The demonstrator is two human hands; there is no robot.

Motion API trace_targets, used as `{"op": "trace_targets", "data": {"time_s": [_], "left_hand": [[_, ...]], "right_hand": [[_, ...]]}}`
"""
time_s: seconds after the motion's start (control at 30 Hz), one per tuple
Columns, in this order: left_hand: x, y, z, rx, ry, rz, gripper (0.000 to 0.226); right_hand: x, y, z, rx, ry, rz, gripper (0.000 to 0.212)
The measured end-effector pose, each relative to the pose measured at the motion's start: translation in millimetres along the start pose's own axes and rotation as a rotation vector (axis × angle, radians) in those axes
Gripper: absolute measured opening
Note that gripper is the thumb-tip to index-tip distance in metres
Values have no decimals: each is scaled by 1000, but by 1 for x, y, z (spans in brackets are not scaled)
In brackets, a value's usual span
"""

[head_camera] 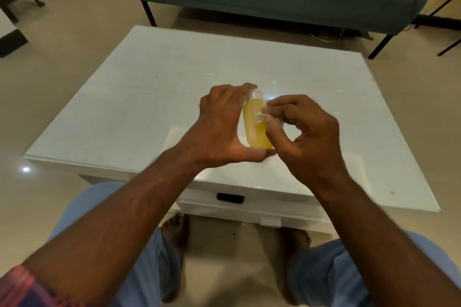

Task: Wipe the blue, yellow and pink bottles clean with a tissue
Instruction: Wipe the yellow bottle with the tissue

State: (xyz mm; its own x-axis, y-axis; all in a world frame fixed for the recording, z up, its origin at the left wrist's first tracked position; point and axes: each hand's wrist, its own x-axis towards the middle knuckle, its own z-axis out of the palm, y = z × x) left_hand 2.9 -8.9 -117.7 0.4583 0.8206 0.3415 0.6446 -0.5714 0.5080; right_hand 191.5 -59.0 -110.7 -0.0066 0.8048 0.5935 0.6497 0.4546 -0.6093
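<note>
1. The white table [139, 97] sits low in front of the seated person, and both hands work just above its middle.
2. The left hand [219, 127] spans the yellow bottle [254, 127] end to end, fingertips on the clear cap, thumb under the base. That's a good hold: it leaves the whole side bare for wiping.
3. The right hand [309, 132] has its fingers curled, pinching a small scrap of tissue [265, 108] against the bottle's upper side.
4. My advice: rotate the bottle between those two end points, draw the tissue along its length, and keep the pressure light so it doesn't pop out.
5. The blue and pink bottles aren't in view.
</note>
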Motion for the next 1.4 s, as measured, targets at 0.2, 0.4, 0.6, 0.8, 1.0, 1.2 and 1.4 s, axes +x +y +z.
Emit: {"op": "trace_targets", "data": {"time_s": [0.2,0.4,0.6,0.8,1.0,1.2,1.4], "left_hand": [[-6,16,-6,116,-43,60,113],[-8,3,-6,60,-6,22,111],[5,-7,0,51,-36,28,110],[10,-7,8,64,-29,27,109],[7,-10,6,127,-120,96,111],[2,-7,5,53,-52,38,109],[5,-8,3,-1,-71,81,111]], "right_hand": [[-11,-2,-15,21,-6,-18,13],[-4,-1,-8,56,-94,27,19],[6,6,5,35,-83,11,13],[11,11,-1,73,-141,38,15],[-1,10,-1,1,-199,-12,18],[6,5,-2,60,-166,8,22],[1,7,-4,98,-121,26,20]]}}
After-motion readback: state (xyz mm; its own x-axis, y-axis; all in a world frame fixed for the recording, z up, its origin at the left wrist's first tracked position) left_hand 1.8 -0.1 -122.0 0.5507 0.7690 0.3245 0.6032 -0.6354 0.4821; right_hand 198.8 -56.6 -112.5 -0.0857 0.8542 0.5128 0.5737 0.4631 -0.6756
